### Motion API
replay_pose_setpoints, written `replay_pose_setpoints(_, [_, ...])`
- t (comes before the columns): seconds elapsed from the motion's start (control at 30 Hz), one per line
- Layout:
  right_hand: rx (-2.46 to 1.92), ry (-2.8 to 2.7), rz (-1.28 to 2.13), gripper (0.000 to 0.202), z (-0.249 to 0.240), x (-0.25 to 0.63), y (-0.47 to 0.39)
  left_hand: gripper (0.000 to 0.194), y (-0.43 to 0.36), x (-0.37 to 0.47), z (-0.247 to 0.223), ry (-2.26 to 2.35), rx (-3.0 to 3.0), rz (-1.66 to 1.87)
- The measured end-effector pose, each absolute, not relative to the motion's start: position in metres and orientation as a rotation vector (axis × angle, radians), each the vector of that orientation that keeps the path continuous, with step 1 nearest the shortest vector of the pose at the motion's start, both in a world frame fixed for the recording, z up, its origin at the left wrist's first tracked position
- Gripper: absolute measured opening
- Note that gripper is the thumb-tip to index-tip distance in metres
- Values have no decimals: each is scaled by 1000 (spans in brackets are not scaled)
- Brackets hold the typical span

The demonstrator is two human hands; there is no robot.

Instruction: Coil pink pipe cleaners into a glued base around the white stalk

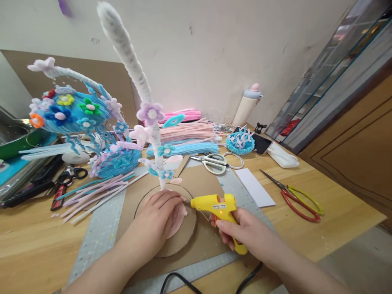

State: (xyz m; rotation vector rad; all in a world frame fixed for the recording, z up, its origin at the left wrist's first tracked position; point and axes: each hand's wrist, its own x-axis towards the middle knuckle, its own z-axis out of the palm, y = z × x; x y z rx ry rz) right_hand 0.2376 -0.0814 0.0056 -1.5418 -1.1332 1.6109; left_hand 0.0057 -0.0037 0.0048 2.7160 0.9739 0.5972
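Note:
My right hand grips a yellow hot glue gun by its handle, with a finger at the orange trigger. The gun's nozzle points left, a little apart from my left hand. That hand is closed over a pink fuzzy pipe-cleaner piece at the foot of a white wrapped stem; its fingertips are partly hidden. The stem stands upright, leaning left at the top, and bears lilac and blue fuzzy flowers. Beneath lies a cardboard sheet with a circle outlined in it.
Left stands a blue fuzzy flowered lamp shape. Loose pipe cleaners and black scissors lie nearby. Bundled pipe cleaners are behind. Right are white-handled scissors, red-and-yellow-handled scissors, white card and a bottle. A black cord runs in front.

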Motion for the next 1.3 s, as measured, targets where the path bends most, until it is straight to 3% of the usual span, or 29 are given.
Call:
replay_pose_setpoints(0.17, [-1532,-1133,1610,43,2,231,-78,17,-4,3,1,992,2619,621])
replay_pose_setpoints(0.67, [-1498,-1103,1570,52,-5,217,-71,16,-3,3,3,987,2596,603])
replay_pose_setpoints(1.3, [-1591,-1270,1458,44,-11,218,-84,18,-3,1,2,973,2562,581])
